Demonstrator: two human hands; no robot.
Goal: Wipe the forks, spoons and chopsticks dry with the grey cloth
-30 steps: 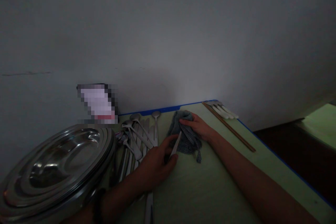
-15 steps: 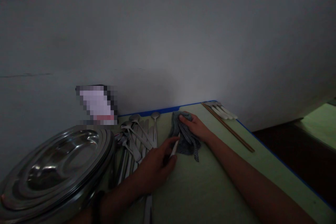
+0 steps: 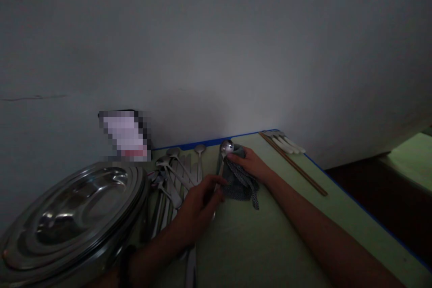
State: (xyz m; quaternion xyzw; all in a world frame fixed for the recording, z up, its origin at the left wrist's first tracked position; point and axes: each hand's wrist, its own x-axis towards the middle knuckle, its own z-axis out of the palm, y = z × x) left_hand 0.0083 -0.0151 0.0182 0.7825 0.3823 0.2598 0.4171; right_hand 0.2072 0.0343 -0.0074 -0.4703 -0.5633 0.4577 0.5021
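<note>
My left hand (image 3: 199,204) is closed around the handle of a metal spoon (image 3: 226,147), whose shiny bowl sticks out past the far edge of a grey-blue cloth (image 3: 240,182). My right hand (image 3: 251,163) grips that bunched cloth against the spoon's stem on the pale green table (image 3: 270,243). Both hands meet near the table's far edge, close to the wall.
A pile of spoons and other cutlery (image 3: 175,175) lies left of my hands. A stack of steel divided trays (image 3: 72,216) fills the near left. Wooden chopsticks (image 3: 293,163) and white-handled utensils (image 3: 286,142) lie at the far right corner. A blurred-out box (image 3: 125,135) leans on the wall.
The spoon has slid forward through the cloth: its bowl, hidden before, now shows past the cloth's far edge. My left hand moved forward with the handle; the right stayed on the cloth.
</note>
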